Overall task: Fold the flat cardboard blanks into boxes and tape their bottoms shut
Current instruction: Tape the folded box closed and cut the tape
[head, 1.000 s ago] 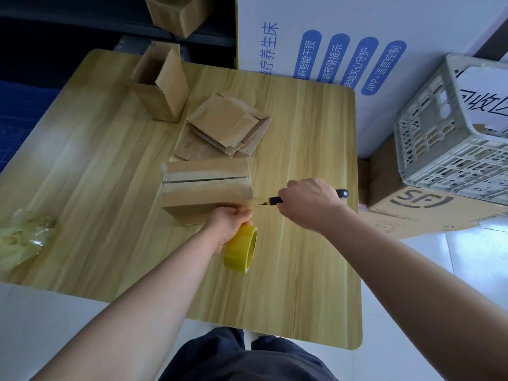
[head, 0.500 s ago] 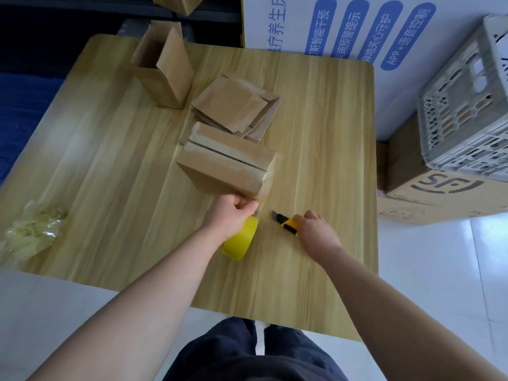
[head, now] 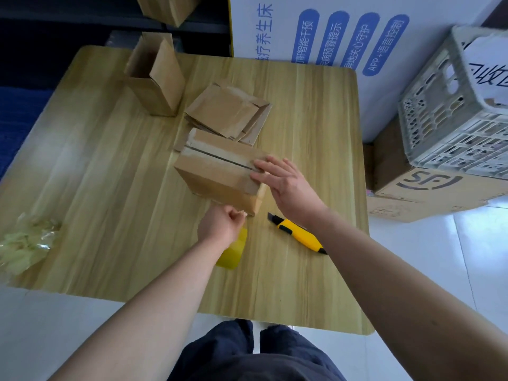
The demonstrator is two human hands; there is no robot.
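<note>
While your right hand [head: 284, 184] lies flat on the folded box [head: 217, 171], its fingers [head: 265, 176] are straight and spread across the right end of the top seam; they grip nothing and only press down. The box sits mid-bench [head: 110, 166], closed flaps upward, the two flaps meeting along a dark slit that runs the length of the top face.

Your left hand [head: 220, 225] is at the box's near right corner. Its fingers are curled tight over the top of the yellow tape roll [head: 231, 253], which stands on edge beneath the wrist. You cannot tell whether a tape end runs from roll to box.

A yellow utility knife [head: 298, 233] lies loose on the bench just right of the roll. Its blade tip points toward the box, its rear end is under your right forearm, and neither hand touches it.

Behind the box is a loose stack of flat cardboard blanks [head: 228, 111], right up against its far edge. Further back and to the left, an erected box [head: 156, 78] stands upright with its top flaps open. A crumpled clear wad [head: 24, 243] sits at the bench's left edge. Off the bench to the right, a grey plastic crate [head: 450, 111] rests on a printed carton [head: 428, 193]
</note>
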